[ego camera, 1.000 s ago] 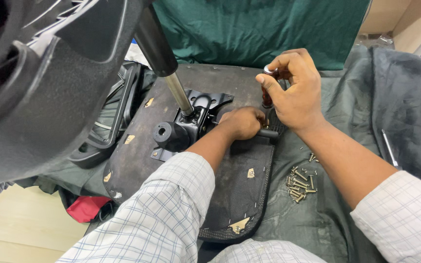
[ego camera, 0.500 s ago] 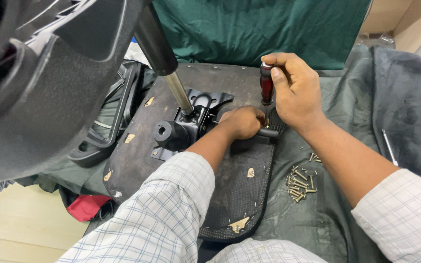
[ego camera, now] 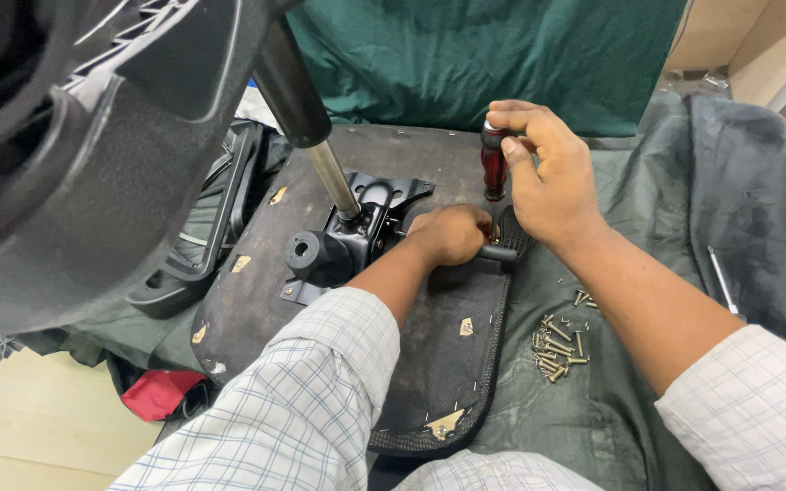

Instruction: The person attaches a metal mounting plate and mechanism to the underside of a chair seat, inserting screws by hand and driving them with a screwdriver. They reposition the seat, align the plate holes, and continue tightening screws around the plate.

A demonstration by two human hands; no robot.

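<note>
The right hand [ego camera: 552,177] is wrapped tight around a red screwdriver [ego camera: 494,162], held straight up so it can turn. The left hand [ego camera: 452,235] grips the black lever [ego camera: 499,254] to steady it. Screws [ego camera: 557,350] lie near, on the right.

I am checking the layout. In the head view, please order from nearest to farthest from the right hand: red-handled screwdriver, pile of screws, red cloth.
1. Red-handled screwdriver, held in the right hand.
2. Pile of screws, below it on the dark cover.
3. Red cloth, far lower left.
</note>
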